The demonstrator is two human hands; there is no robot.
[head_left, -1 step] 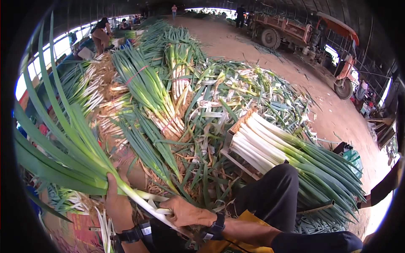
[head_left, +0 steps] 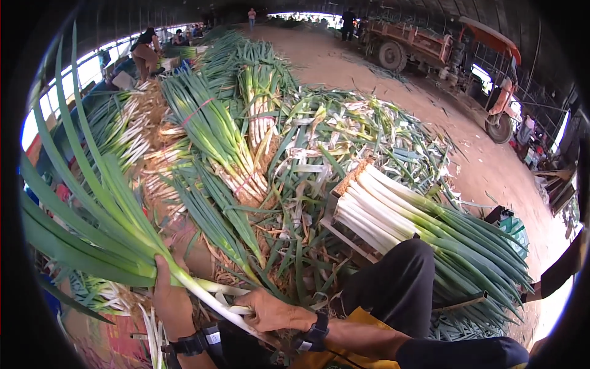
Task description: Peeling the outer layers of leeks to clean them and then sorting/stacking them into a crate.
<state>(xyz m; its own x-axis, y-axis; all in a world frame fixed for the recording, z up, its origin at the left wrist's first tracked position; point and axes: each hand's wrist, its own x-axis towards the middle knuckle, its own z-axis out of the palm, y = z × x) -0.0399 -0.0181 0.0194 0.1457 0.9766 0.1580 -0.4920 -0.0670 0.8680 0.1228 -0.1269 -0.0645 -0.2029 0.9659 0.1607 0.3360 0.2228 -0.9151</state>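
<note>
A long green onion (head_left: 203, 294) slants across the lower left, its broad green leaves fanning up to the left and its white stem pointing down toward my lap. My left hand (head_left: 172, 307) is closed round it where the green turns to white. Lower on the white stem, my right hand (head_left: 275, 312) has its fingers curled tight against it. Pale strips of the onion's outer layer stand out from the stem beside those fingers. The root end is partly hidden below my right hand.
Trimmed white-stemmed onions (head_left: 393, 212) lie stacked on a rack (head_left: 350, 237) by my knee. Tied onion bundles (head_left: 209, 132) and a heap of peeled leaves (head_left: 369, 132) spread ahead. Farther off are a truck (head_left: 430, 46) and a bending person (head_left: 145, 52).
</note>
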